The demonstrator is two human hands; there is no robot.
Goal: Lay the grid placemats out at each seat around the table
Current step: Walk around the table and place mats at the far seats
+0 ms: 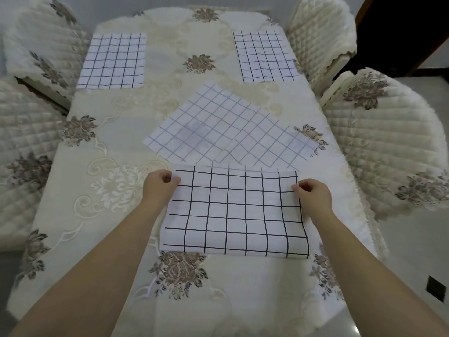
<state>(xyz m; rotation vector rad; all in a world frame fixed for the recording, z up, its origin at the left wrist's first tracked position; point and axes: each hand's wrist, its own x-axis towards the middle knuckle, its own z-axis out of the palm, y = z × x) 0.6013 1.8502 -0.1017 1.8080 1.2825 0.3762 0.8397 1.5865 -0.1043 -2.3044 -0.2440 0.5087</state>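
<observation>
Fingers of my left hand (159, 184) and right hand (313, 194) pinch the far corners of a mat (233, 212) at six o'clock, while mats at ten (113, 60) and two (264, 55) are laid and loose mats (228, 127) wait mid-table (102, 152).

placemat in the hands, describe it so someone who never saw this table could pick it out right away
On the floral tablecloth, look at the near edge, closest to the person. The placemat there is pinched at its two far corners by the left hand and right hand. Unlike the two flat mats at the far seats and the skewed pile in the middle, its grid lines are bold black and it is the only one held.
</observation>
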